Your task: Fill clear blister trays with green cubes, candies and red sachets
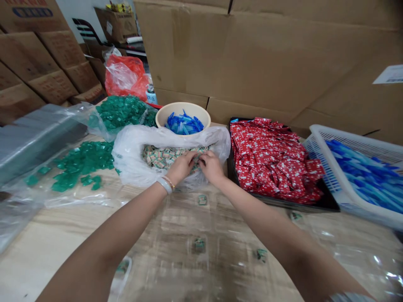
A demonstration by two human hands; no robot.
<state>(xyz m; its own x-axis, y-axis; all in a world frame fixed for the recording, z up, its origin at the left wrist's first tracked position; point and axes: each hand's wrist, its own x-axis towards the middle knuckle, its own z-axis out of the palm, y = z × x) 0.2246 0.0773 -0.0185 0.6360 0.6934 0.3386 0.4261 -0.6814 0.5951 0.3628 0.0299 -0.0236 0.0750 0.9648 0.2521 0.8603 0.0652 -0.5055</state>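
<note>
A white plastic bag (129, 140) with its mouth rolled open holds a heap of small green-and-beige block-like pieces (160, 157). Both hands reach into its right part, fingertips close together. My left hand (183, 167), with a pale bangle and a beaded bracelet at the wrist, has its fingers closed on some of these pieces. Facing it, my right hand (212, 167) pinches at the same spot. The exact pieces between the fingers are partly hidden. Below the bag, clear plastic trays (176, 222) lie on the table, a few with small green pieces (199, 244) in them.
Behind the bag stands a cream bowl (160, 115) of blue sticks. To the right are a black tray (330, 204) of red packets and a white basket (346, 188) of blue items. Green packets (83, 163) lie leftward. A cardboard wall (267, 63) closes the back.
</note>
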